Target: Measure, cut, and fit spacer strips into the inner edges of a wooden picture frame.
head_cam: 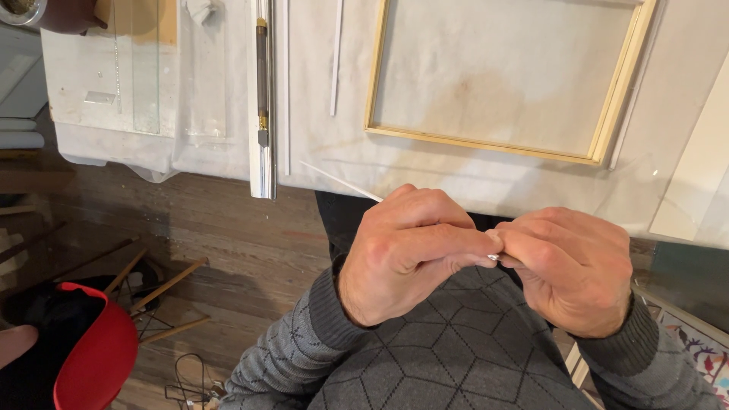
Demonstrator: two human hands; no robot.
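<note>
Most of the thin white strip is hidden inside the left hand and the right hand, which meet fingertip to fingertip below the wooden frame. The frame's upper edge is cut off by the picture's top. What shows between the fingertips is too small to tell.

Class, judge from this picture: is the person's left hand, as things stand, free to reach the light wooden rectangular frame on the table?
Probably not at once. The left hand is pinched with the right hand on a thin white strip. The light wooden rectangular frame lies just beyond, with nothing between.
</note>
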